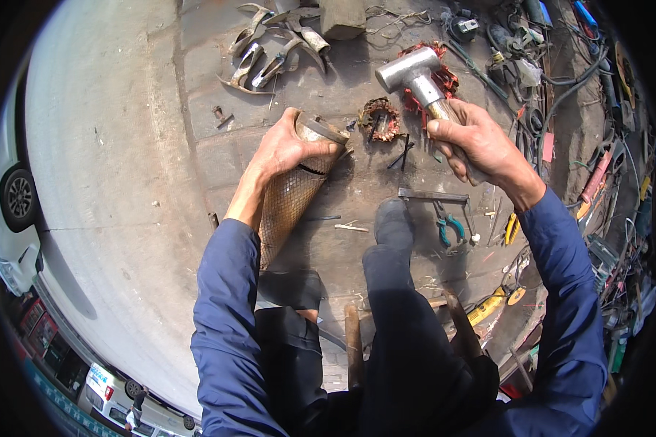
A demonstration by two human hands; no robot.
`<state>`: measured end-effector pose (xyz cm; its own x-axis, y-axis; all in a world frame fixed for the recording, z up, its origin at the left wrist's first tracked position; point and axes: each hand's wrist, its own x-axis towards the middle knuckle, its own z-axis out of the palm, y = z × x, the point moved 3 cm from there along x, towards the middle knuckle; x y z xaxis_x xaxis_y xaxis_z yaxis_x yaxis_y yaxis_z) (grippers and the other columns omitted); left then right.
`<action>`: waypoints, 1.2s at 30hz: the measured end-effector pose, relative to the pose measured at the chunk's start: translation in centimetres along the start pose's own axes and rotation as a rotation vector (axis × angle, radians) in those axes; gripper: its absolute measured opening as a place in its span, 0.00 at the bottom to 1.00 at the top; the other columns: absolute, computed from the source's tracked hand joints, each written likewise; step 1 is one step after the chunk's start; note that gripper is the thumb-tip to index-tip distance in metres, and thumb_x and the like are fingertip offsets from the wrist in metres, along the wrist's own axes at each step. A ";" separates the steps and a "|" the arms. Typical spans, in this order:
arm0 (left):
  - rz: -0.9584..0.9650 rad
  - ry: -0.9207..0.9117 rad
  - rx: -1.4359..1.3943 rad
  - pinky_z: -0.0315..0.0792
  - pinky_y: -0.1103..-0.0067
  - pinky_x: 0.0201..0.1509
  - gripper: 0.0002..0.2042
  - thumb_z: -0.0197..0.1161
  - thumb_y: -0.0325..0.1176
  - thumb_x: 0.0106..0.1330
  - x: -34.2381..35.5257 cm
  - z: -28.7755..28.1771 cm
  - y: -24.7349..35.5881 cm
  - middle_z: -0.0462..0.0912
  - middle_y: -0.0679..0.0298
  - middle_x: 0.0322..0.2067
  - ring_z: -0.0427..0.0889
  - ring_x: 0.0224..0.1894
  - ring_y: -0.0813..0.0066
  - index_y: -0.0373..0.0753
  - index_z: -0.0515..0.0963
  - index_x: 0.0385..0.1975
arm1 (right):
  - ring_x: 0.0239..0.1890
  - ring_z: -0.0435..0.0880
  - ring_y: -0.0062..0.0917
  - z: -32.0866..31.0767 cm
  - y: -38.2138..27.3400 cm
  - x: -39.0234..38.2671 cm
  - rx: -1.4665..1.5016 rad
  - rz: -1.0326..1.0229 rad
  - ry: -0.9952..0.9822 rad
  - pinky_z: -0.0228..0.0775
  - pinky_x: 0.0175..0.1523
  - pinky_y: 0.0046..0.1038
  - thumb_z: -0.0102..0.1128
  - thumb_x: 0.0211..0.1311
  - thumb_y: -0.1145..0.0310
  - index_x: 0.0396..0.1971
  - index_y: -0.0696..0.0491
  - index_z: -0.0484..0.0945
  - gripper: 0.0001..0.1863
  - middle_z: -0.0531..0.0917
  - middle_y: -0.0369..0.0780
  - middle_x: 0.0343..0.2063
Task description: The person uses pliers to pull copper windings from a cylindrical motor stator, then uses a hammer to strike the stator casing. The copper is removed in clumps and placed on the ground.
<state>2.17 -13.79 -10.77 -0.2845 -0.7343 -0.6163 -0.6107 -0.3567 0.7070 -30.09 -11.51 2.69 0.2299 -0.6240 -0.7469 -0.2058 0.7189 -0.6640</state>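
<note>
Below my chest a metal cylinder (288,204) covered in a diamond-shaped mesh pattern stands tilted, with a dark slit near its upper end. My left hand (280,146) is closed round that upper end, the thumb lying across it. A flat metal rim or strip (322,129) shows just past the thumb; I cannot tell whether it is part of the cylinder. In my right hand (481,146) is a hammer (407,71), gripped by its handle close below the silvery head. The head is raised, apart from the cylinder.
Cut curved metal pieces (277,54) lie beyond my left hand, beside a block (342,18). A ragged reddish ring (380,120), teal-handled pliers (452,229) and a yellow power tool (488,306) lie on the ground. Tangled cables and scrap (605,277) line the right; cars (18,197) stand left.
</note>
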 end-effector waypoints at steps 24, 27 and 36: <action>0.008 -0.023 0.059 0.72 0.66 0.74 0.58 0.91 0.57 0.43 -0.3 0.6 -1.0 0.85 0.41 0.62 0.82 0.68 0.52 0.28 0.70 0.71 | 0.15 0.77 0.18 5.9 1.8 9.9 -0.449 0.199 -0.205 0.69 0.21 0.26 0.64 0.70 0.70 0.33 0.62 0.82 0.09 0.81 0.36 0.20; -0.005 -0.017 0.067 0.71 0.66 0.74 0.58 0.91 0.57 0.43 -0.4 0.8 -1.0 0.84 0.41 0.62 0.82 0.68 0.51 0.27 0.70 0.71 | 0.15 0.78 0.17 3.8 0.6 10.5 -0.410 0.126 -0.228 0.66 0.18 0.24 0.68 0.69 0.67 0.30 0.61 0.83 0.12 0.82 0.35 0.20; 0.031 0.025 0.084 0.74 0.64 0.73 0.57 0.91 0.57 0.41 -0.1 0.7 -1.2 0.86 0.41 0.61 0.84 0.67 0.48 0.28 0.72 0.69 | 0.16 0.81 0.27 4.9 0.5 8.6 -0.524 -0.061 0.301 0.73 0.24 0.31 0.55 0.74 0.69 0.36 0.62 0.79 0.11 0.82 0.38 0.18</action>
<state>2.47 -12.87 -11.81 -0.2864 -0.7584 -0.5855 -0.6624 -0.2848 0.6929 -23.55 -14.96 -3.90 -0.0077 -0.7738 -0.6334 -0.6592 0.4802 -0.5786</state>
